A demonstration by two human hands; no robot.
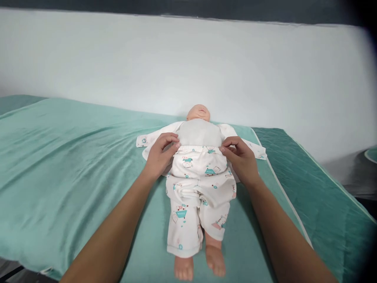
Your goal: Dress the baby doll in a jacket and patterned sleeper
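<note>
A baby doll (199,113) lies on its back, head toward the wall and bare feet toward me. White printed pants (200,173) cover its hips and legs, the waistband up at the belly. At the waistband's left end, my left hand (161,154) pinches the edge between thumb and fingers. My right hand (240,159) grips the right end the same way. Above the waistband the doll's torso (200,133) shows pale grey-white. A white printed shirt (150,137) lies spread beneath the doll, its sleeves stretched out to both sides.
The doll rests on a light green sheet (73,165) that covers the bed. Along the right side runs a darker green quilted cover (321,196). A white wall (188,63) stands right behind the bed. Part of a round green object (371,154) shows at the far right.
</note>
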